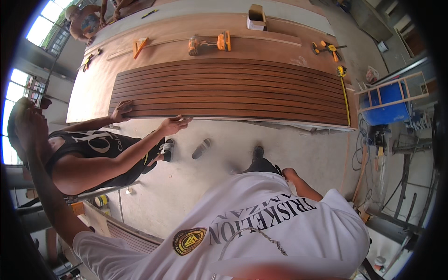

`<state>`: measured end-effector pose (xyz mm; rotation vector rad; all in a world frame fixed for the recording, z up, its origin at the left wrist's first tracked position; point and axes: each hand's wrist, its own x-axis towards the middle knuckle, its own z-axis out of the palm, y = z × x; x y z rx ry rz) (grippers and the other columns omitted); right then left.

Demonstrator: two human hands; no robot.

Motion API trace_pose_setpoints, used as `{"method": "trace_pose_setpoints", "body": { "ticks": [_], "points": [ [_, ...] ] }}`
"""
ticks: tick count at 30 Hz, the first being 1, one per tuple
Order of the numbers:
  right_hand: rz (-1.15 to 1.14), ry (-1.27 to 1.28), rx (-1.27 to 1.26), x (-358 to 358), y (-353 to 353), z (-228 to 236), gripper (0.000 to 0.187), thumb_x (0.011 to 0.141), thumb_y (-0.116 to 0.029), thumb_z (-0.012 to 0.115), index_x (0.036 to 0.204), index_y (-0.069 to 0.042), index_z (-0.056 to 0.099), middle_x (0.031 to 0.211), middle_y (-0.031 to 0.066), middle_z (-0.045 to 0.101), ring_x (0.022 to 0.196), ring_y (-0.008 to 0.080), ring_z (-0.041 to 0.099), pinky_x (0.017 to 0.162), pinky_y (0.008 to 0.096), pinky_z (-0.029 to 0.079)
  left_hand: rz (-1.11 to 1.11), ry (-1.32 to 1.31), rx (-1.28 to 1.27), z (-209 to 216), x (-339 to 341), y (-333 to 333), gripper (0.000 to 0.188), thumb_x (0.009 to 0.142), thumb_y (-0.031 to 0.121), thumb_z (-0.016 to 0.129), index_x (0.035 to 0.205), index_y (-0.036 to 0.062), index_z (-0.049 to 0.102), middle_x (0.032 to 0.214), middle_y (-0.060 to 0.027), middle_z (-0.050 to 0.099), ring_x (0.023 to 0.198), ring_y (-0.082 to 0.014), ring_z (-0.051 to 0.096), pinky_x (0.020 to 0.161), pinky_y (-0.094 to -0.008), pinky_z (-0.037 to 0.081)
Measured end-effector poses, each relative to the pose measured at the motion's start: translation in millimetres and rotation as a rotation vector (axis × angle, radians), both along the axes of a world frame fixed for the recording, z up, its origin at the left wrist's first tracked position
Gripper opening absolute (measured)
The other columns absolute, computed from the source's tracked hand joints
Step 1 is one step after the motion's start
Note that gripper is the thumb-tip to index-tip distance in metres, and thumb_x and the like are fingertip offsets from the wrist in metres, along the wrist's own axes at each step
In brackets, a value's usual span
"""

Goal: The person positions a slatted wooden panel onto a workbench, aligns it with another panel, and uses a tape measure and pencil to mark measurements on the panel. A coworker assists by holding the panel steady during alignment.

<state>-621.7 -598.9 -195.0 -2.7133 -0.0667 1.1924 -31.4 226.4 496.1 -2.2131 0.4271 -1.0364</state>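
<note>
My left arm stretches out to the far left, and my left hand (30,112) is up beside the head of a person in a black sleeveless top. Its fingers are too dark and overlapped to make out. Low at my right side, my right hand (290,174) rests against my dark shorts (265,165), its fingers mostly hidden. In front of me a slatted brown wood panel (228,91) with dark grooves lies on the table. The other person has one hand (122,111) on its left end and the other hand (175,125) at its near edge.
A yellow tape measure (341,71) runs its blade down the panel's right end. Behind the panel are orange power drills (208,44), an orange speed square (139,46), a clamp (328,50) and a cardboard box (256,18). A blue drum (385,103) stands right; a slipper (201,149) lies on the floor.
</note>
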Motion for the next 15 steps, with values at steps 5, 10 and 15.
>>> {"method": "trace_pose_setpoints", "body": {
  "ticks": [5, 10, 15],
  "points": [
    [-0.724, -0.035, 0.172, -3.0, 12.5, -8.2, 0.019, 0.08, -0.018, 0.069, 0.09, -0.004, 0.075, 0.094, 0.0227, 0.073, 0.091, 0.0402, 0.072, 0.082, 0.0476, 0.056, -0.126, 0.045, -0.05, -29.5, 16.7, -27.4, 0.034, 0.095, 0.027, 0.062, 0.125, 0.014, 0.066, 0.142, -0.0077, 0.057, 0.125, -0.0268, 0.061, 0.099, -0.0444, 0.053],
    [-0.944, -0.135, 0.22, 6.1, 10.1, 29.2, 0.033, 0.087, -0.027, 0.07, 0.108, -0.002, 0.077, 0.108, 0.0199, 0.076, 0.102, 0.0371, 0.072, 0.092, 0.0425, 0.056, -0.593, 0.48, -0.124, -244.8, -13.3, -151.1, 0.038, 0.097, 0.026, 0.059, 0.131, 0.0116, 0.062, 0.148, -0.0094, 0.056, 0.128, -0.0266, 0.062, 0.1, -0.0434, 0.055],
    [-1.089, -0.112, 0.232, -8.7, -12.2, 62.5, 0.037, 0.088, -0.034, 0.067, 0.105, -0.003, 0.077, 0.11, 0.0236, 0.074, 0.107, 0.0399, 0.071, 0.094, 0.0464, 0.055, -0.933, 0.891, 0.504, -526.4, -62.2, -318.9, 0.042, 0.099, 0.024, 0.057, 0.138, 0.0093, 0.059, 0.155, -0.0111, 0.054, 0.13, -0.0265, 0.063, 0.101, -0.0425, 0.057]
  ]
}}
